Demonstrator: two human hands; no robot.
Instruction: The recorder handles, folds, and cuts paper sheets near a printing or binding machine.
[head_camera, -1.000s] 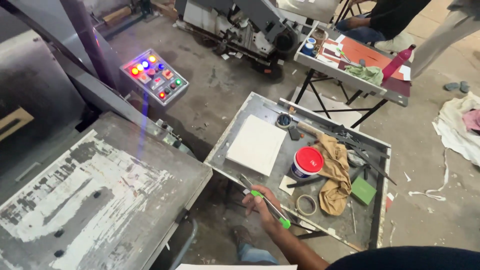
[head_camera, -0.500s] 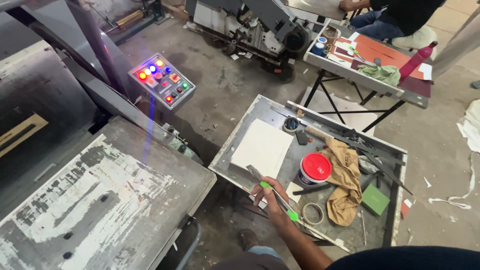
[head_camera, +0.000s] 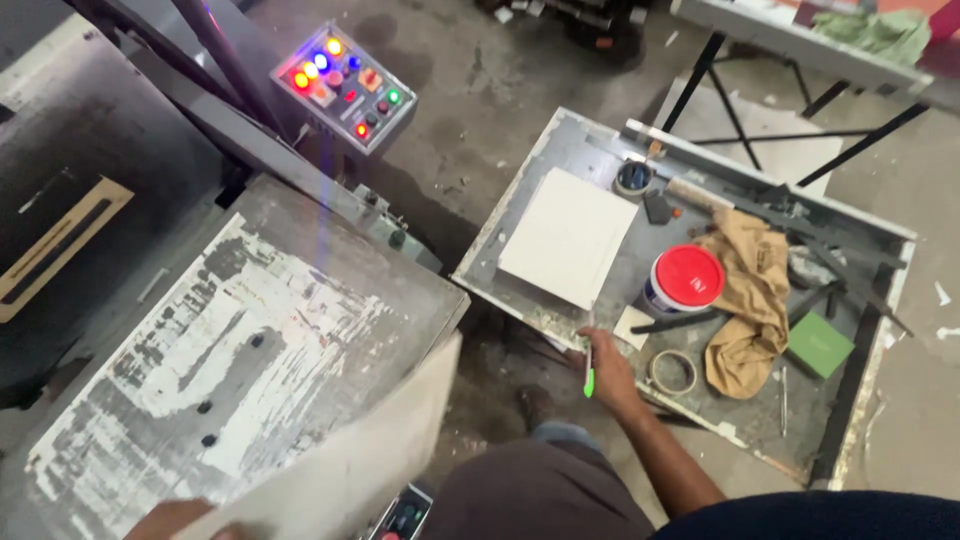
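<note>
- On the near edge of the grey metal tray (head_camera: 560, 150), seen from the head camera, the right hand (head_camera: 605, 372) is closed around a thin tool with a green handle (head_camera: 589, 380); its pale tip points up toward the white square board (head_camera: 567, 237).
- That white square board lies flat in the tray's left half, just beyond the tool tip.
- Right of the board stands a white tub with a red lid (head_camera: 686, 280), and against the tub's right side lies a crumpled tan cloth (head_camera: 748, 300).
- Below the tub, close to the right hand, a roll of tape (head_camera: 672, 372) lies flat; a small green pad (head_camera: 820, 345) sits further right, past the cloth.
- Left of the tray, the left hand (head_camera: 175, 520) shows only at the bottom edge, gripping a large pale sheet (head_camera: 350, 470) held over the worn machine table (head_camera: 230, 340); how its fingers sit I cannot tell.
- Beyond that table, up and left of the tray, a control box with lit coloured buttons (head_camera: 343, 87) is mounted on the machine.
</note>
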